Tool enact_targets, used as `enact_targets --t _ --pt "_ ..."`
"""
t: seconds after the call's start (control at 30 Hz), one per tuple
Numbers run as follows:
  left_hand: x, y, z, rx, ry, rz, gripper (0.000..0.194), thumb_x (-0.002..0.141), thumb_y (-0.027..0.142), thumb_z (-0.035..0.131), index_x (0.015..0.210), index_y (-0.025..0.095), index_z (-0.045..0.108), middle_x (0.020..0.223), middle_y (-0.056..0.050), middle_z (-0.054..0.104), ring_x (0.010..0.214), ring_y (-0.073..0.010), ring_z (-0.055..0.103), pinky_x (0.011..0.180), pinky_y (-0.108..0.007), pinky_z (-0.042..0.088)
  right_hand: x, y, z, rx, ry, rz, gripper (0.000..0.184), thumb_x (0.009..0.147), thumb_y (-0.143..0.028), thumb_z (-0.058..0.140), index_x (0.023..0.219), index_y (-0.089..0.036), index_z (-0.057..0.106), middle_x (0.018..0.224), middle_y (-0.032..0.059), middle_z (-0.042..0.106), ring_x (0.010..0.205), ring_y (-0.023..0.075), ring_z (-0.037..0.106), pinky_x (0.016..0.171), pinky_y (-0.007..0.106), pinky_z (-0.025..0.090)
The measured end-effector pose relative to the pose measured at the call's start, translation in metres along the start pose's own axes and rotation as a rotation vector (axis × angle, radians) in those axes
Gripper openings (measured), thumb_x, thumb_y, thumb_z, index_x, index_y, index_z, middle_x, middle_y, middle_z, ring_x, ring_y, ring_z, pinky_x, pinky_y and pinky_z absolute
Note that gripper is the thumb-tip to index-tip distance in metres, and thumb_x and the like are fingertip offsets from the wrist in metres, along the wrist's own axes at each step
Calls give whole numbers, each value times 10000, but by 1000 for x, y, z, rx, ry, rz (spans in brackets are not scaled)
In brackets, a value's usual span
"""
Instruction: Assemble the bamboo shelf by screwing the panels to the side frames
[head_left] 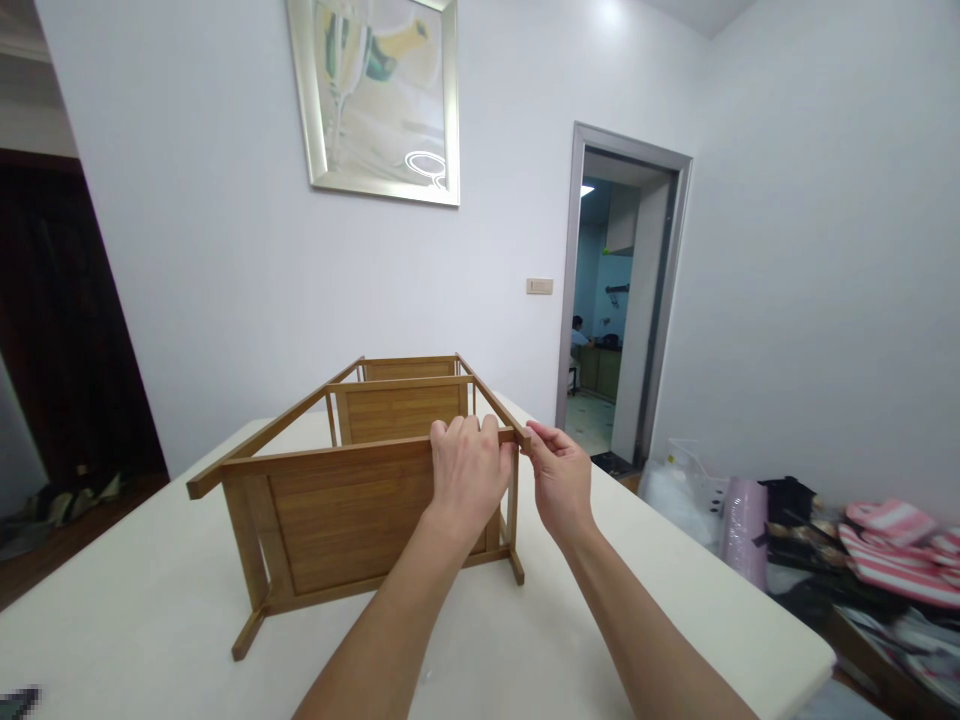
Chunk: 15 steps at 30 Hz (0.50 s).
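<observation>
A brown wooden shelf rack lies on its side on a white table, its panels standing upright one behind another between long rails. My left hand is wrapped over the top edge of the nearest panel, close to its right end. At the right rail's near end, my right hand has thumb and forefinger pinched together against the wood. Whether those fingers also hold some small part is hidden. Two short leg ends of the rack rest on the tabletop toward me.
The white table reaches close to the back wall. A framed picture hangs above. Through a doorway at the right, a seated person shows. Bags and striped cloth are piled right of the table. A dark object lies at bottom left.
</observation>
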<state>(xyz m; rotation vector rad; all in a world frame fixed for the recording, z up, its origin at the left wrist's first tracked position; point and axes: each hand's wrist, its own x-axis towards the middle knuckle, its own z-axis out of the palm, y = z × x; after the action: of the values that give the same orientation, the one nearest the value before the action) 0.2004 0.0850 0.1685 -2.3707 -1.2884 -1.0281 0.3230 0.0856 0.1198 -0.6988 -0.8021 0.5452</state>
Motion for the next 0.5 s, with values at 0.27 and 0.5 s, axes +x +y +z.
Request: enact_targets --t 0.27,0.5 --pt "0 0 1 11 18 7 180 911 355 514 867 193 577 873 -70 667 890 -255 584 799 -400 297 -5 -6 -2 -136 10 -70 291 703 -393 781 892 -175 741 863 53 723 782 180 645 786 363 532" --pt "0 1 -1 4 14 4 188 909 361 518 860 190 578 873 -75 674 891 -257 586 799 -401 297 -6 -9 -1 -147 9 -75 267 703 -380 780 876 -181 738 822 39 718 747 171 635 780 359 529"
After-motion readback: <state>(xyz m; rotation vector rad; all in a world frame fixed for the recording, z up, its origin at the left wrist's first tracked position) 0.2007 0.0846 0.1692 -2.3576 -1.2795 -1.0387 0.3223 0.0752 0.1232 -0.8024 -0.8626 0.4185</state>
